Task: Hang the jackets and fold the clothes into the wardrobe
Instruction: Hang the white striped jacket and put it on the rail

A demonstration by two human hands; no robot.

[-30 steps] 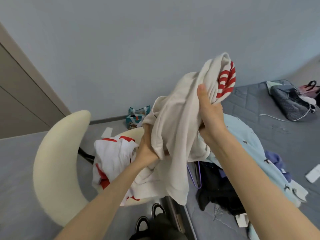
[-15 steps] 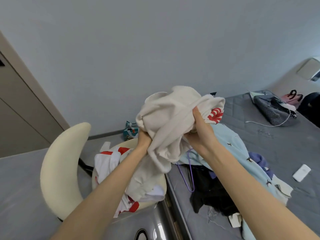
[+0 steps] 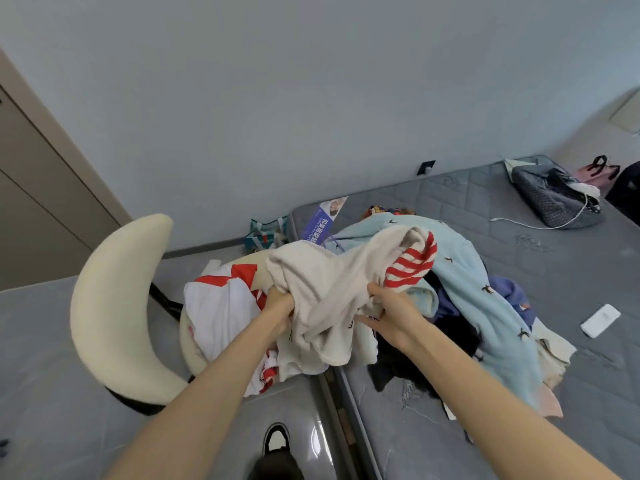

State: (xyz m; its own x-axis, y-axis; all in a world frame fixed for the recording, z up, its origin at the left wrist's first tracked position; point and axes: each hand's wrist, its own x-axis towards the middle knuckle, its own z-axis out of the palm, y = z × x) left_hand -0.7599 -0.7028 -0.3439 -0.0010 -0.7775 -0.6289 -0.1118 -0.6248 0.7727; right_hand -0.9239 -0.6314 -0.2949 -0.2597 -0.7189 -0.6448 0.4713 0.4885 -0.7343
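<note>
- Grey quilted mattress (image 3: 519, 265) filled the right side; clothes were piled at its left edge.
- Cream curved chair (image 3: 104, 306) stood just beside the mattress's left edge.
- Light blue garment (image 3: 485, 306) with small dark motifs lay on top of the pile, running from the left edge toward the near edge, over dark clothes.
- Cream sweater (image 3: 325, 285) with a red-striped cuff (image 3: 408, 268) was held bunched up over the mattress's left edge, between chair seat and pile; its lower part hung down.
- White-and-red garment (image 3: 221, 306) lay on the chair seat, touching the sweater.
- Grey bag (image 3: 550, 195) sat near the mattress's far right corner, well apart from the pile.
- Right hand (image 3: 391, 313) gripped the sweater below the cuff, thumb on top of the cloth, fingers curled under a fold.
- Left hand (image 3: 278, 303) was clenched on the sweater's left side, fingers buried in the fabric.
- White flat device (image 3: 600, 320) lay near the mattress's right edge.
</note>
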